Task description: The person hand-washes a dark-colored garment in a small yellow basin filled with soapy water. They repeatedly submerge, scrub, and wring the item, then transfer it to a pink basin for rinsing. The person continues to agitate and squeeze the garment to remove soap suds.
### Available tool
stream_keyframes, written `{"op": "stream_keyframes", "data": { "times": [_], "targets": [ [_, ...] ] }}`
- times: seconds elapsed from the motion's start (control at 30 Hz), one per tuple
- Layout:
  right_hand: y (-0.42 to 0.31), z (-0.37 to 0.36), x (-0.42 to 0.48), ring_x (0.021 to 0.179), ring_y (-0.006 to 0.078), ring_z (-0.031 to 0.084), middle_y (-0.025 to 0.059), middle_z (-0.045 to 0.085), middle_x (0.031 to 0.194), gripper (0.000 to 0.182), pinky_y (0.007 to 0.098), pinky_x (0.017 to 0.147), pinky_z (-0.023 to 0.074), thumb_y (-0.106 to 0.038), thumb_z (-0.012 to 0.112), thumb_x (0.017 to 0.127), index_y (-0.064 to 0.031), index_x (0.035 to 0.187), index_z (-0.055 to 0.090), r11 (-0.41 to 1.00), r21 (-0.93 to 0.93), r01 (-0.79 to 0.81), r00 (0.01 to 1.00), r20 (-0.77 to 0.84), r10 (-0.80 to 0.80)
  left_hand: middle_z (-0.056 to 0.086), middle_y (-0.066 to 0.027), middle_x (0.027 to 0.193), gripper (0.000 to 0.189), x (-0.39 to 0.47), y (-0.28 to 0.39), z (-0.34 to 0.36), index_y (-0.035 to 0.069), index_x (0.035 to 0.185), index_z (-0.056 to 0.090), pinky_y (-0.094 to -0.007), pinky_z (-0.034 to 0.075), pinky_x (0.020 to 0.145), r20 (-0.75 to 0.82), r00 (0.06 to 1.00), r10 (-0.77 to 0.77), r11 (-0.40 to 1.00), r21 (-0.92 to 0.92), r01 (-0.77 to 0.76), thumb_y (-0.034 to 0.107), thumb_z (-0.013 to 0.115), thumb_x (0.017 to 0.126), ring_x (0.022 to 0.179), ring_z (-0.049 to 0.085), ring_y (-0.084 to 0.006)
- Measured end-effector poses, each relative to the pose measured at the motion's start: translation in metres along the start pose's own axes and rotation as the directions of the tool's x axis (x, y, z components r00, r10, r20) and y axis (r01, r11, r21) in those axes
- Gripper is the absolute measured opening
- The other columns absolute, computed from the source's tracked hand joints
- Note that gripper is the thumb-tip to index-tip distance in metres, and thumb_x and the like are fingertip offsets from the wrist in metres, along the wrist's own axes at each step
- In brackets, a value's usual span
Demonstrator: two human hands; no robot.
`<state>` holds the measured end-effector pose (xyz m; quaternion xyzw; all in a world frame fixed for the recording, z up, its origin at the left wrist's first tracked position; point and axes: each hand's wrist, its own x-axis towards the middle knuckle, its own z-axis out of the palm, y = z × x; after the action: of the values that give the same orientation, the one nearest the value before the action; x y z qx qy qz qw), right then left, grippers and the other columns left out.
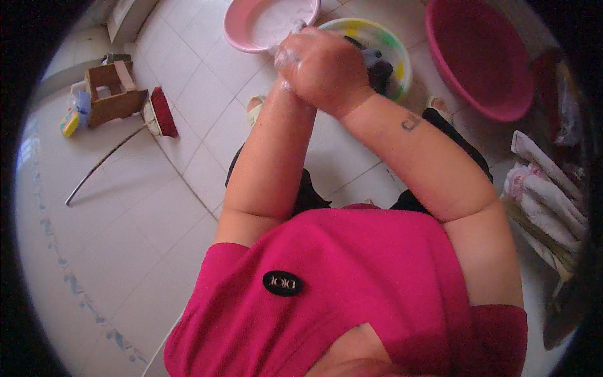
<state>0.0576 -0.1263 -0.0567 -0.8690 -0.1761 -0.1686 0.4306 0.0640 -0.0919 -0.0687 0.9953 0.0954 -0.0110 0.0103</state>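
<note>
My left hand (pixel 288 55) and my right hand (pixel 330 70) are pressed together at the top centre, wet with suds. A bit of greyish wet cloth (pixel 297 26) shows at the fingers; which hand grips it I cannot tell. Just beyond is a pink basin (pixel 232 35) with whitish, sudsy water. Partly behind the hands stands a white basin with yellow and green patterning (pixel 404 56), and dark cloth items (pixel 380 70) lie in it.
A large deep-pink tub (pixel 450 85) stands at the upper right. White and pink towels (pixel 541 188) hang or lie at the right edge. On the left are a wooden stool (pixel 115 106), a red-bristled broom (pixel 163 113) and a yellow packet (pixel 69 123) on the tiled floor.
</note>
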Motion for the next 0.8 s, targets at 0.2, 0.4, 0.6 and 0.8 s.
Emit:
{"op": "stream_keyframes", "data": {
  "times": [0.2,0.4,0.6,0.8],
  "targets": [
    [0.058,-0.024,0.048,0.077,0.0372,0.065,0.0224,0.067,0.087,0.045,0.0427,0.072,0.0509,-0.044,0.057,0.089,0.0004,0.088,0.066,0.916,0.030,-0.400,0.914,0.092,0.396,0.063,-0.0123,0.108,0.033,0.020,-0.034,-0.016,0.001,0.113,0.057,-0.0457,0.049,0.089,0.314,0.908,0.277,-0.628,-0.657,0.418,0.024,0.040,0.096,0.103,0.060,-0.0294],
    [0.071,-0.032,0.046,0.098,0.0174,0.058,0.0097,0.063,0.108,0.052,0.0301,0.087,0.0479,-0.025,0.078,0.078,0.0051,0.115,0.058,0.450,0.678,-0.582,0.800,0.578,0.162,0.066,-0.0151,0.107,0.038,0.057,-0.074,-0.014,0.001,0.113,0.059,-0.0414,0.050,0.091,0.161,0.904,0.396,-0.716,-0.563,0.413,0.030,0.039,0.099,0.097,0.064,-0.0275],
    [0.075,-0.038,0.054,0.088,0.0156,0.061,0.0077,0.065,0.100,0.032,0.0279,0.080,0.0503,-0.010,0.069,0.080,0.0025,0.108,0.061,0.448,0.703,-0.552,0.826,0.533,0.181,0.066,-0.0107,0.110,0.039,0.053,-0.075,-0.011,0.000,0.117,0.059,-0.0375,0.049,0.091,0.076,0.908,0.413,-0.584,-0.743,0.328,0.032,0.044,0.099,0.100,0.063,-0.0246],
    [0.080,-0.031,0.058,0.078,0.0159,0.064,0.0067,0.065,0.089,0.016,0.0282,0.073,0.0522,-0.005,0.059,0.084,0.0002,0.099,0.062,0.187,0.883,-0.430,0.892,0.384,0.237,0.063,-0.0122,0.117,0.044,0.038,-0.063,-0.014,0.000,0.122,0.055,-0.0371,0.048,0.093,0.160,0.938,0.307,-0.347,-0.899,0.267,0.037,0.043,0.100,0.104,0.061,-0.0244]
  ]
}}
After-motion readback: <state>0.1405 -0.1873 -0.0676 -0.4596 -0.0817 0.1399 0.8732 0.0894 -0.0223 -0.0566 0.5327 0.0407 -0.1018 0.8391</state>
